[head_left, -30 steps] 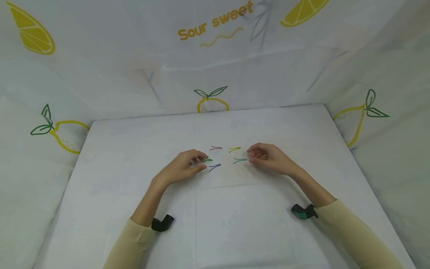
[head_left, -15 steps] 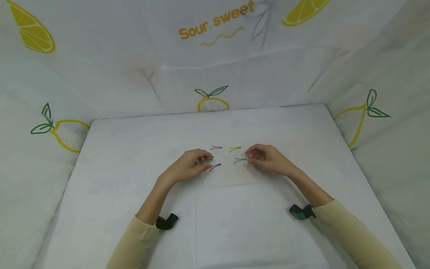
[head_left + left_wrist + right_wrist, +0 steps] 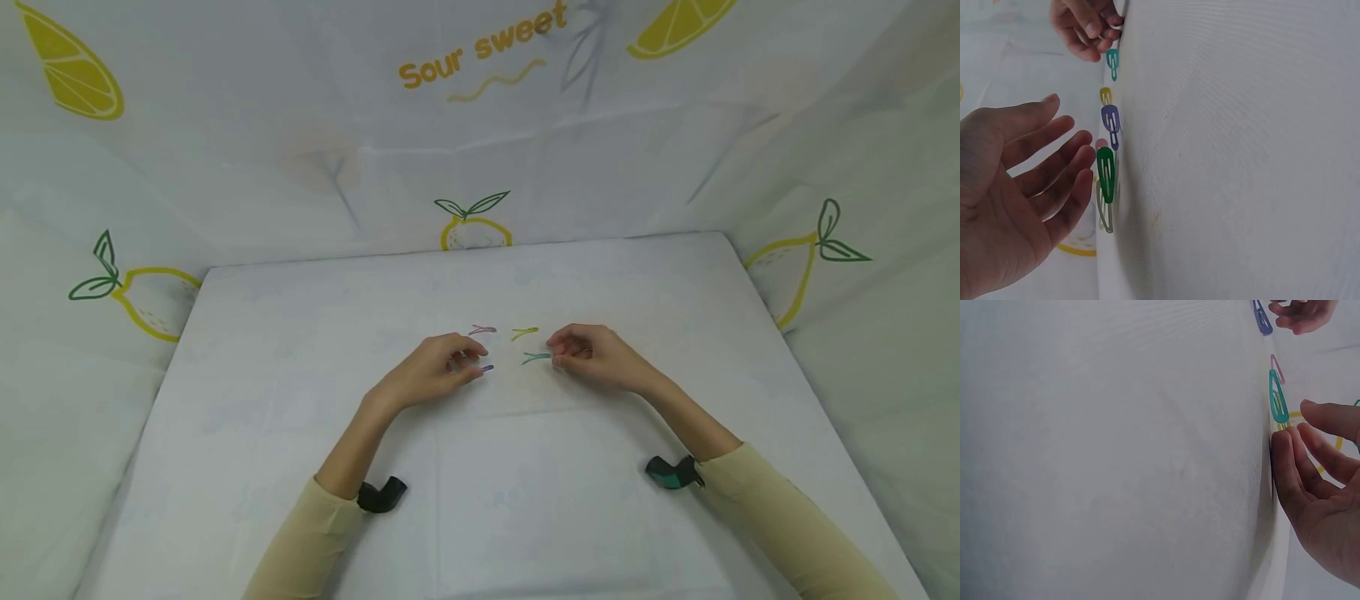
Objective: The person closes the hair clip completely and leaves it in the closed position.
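Observation:
Several snap hair clips, bent open, lie on the white table. My left hand hovers over the left group with loose, spread fingers. Beneath it, a green clip shows beside the fingers in the left wrist view but is hidden in the head view. Only the tip of the purple clip peeks past my left thumb. A pink clip lies just beyond. My right hand is beside the teal clip, thumb apart from its bent fingers. A pale thing shows by those fingers; its kind is unclear.
A yellow clip lies between the pink clip and my right hand. The table is covered with white cloth, and lemon-printed curtains stand around its back and sides. A black wrist device hangs by the left sleeve.
My left hand has slid to the right, covering the green clip and most of the purple one. My right hand has shifted very slightly left. The clips appear unmoved.

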The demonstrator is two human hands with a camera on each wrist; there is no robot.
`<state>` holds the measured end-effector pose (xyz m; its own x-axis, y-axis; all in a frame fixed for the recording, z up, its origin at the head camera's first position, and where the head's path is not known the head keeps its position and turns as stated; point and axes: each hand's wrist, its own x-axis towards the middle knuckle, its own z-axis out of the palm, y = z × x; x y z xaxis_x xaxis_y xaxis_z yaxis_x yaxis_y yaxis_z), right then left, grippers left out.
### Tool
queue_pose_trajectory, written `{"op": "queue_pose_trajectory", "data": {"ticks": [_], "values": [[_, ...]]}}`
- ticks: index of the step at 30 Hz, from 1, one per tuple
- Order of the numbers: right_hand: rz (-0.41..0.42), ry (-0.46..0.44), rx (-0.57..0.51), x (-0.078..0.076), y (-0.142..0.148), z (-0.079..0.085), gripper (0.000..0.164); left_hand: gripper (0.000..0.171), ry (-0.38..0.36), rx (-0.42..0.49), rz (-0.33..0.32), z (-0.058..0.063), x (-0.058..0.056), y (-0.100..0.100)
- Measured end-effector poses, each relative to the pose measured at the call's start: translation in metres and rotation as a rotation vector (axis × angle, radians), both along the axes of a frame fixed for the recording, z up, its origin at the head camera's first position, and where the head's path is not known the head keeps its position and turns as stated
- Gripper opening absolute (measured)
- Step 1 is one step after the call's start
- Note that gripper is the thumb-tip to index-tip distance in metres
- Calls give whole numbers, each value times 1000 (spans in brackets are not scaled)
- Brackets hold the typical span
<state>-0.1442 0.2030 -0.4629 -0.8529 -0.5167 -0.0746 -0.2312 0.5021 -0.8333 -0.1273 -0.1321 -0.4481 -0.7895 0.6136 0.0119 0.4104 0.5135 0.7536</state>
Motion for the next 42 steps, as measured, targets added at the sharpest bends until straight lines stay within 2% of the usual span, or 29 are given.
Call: {"op": "queue_pose_trajectory", "data": {"ticks": [14,25,35,42], "values": [[-5,-26,23,-3,-1,-1,25,22,3,28,17,-6,-2,20],[-10,-40,55,-7,-2,0,23,22,-66,40,9,-6,-1,31],[-4,-47,52,-9,-3,0,21,16,-71,27,90,-7,-2,40],[-5,-45,58,-10,-3,0,20,12,-89,41,110,-9,-3,47]]}}
